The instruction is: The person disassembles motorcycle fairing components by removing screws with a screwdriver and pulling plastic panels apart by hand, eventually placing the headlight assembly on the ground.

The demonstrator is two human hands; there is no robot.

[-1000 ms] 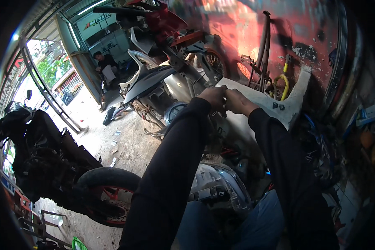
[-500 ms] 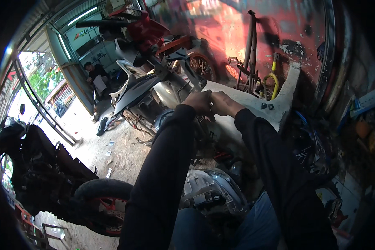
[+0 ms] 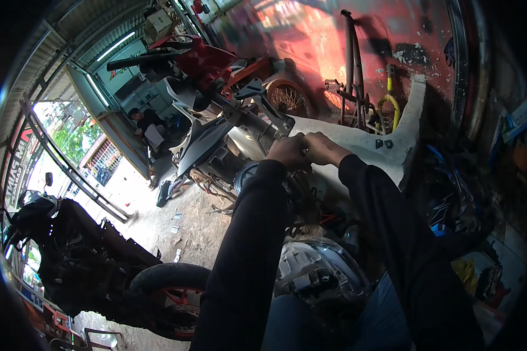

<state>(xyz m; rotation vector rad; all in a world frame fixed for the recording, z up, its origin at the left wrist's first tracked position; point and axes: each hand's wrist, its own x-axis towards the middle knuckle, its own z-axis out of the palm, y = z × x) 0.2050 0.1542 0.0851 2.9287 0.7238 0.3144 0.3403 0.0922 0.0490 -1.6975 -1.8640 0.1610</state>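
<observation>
My left hand and my right hand meet at arm's length in front of me, both with the fingers curled in. Whatever is between them is too small or hidden to make out. Behind them stretches a pale ledge, on which two small dark pieces lie to the right of my hands. Below my forearms, by my knees, rests a motorcycle headlight unit with a clear and grey housing. Just beyond my left hand stands a partly stripped motorcycle.
A black motorcycle with a red-rimmed wheel stands at the left. Against the red wall lean a rusty frame and a yellow tube piece. Dark parts crowd the right. Another person sits at the far left.
My view has shifted, so the surroundings appear farther right, with the left side lower. My hands stay together, with the fingers still curled.
</observation>
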